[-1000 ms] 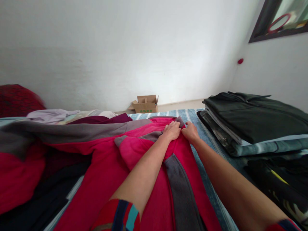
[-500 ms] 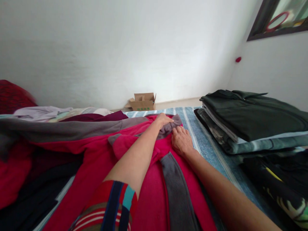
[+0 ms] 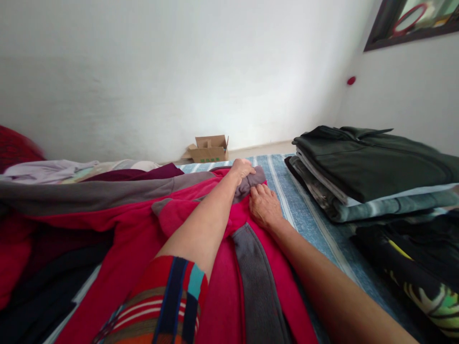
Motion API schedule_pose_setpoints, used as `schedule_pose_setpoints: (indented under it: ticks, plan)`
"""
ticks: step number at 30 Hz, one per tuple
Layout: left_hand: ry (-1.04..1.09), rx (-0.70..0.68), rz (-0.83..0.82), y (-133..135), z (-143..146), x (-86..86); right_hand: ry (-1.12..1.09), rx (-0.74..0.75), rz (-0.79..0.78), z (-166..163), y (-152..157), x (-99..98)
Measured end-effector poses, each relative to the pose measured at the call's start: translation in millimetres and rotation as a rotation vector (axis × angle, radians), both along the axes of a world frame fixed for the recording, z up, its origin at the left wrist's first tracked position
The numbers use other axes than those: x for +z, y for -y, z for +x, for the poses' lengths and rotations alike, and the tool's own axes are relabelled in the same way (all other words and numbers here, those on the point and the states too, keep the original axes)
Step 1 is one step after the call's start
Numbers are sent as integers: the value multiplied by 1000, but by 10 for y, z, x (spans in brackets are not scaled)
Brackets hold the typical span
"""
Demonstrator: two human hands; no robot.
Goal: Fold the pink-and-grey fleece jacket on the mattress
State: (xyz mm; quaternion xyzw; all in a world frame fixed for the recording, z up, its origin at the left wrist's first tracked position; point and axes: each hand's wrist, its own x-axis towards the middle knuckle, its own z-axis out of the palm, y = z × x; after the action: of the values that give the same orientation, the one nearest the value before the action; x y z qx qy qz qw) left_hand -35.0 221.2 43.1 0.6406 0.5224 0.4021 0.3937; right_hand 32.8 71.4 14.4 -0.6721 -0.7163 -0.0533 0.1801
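We see a stack of folded dark green and grey garments (image 3: 373, 167) on a blue striped bedsheet (image 3: 308, 234) — and beyond it, against a white plaster wall (image 3: 161, 71), an open brown cardboard box (image 3: 208, 150) on the floor.

2 hands (image 3: 243, 171) (image 3: 264, 207), 1 red-and-grey fleece garment (image 3: 220, 306), 1 cardboard box (image 3: 208, 152), 1 stack of folded clothes (image 3: 373, 165).
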Motion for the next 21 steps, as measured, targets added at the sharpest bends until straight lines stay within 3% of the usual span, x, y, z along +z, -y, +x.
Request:
schedule_pose_setpoints:
  ticks: [7,12,17,21]
  plan:
    - [-27,-75,106,5,51,-104,-20,-6,-22,-1,-11,-9]
    - [-213,-128,247,-13,72,-61,-32,-5,-23,-1,-15,-20]
    - [-419,-110,411,131,50,40,-50,-3,-21,-1,-11,-18]
    - [-618,-278,476,216,42,-1,-60,6,-17,-5,2,-21]
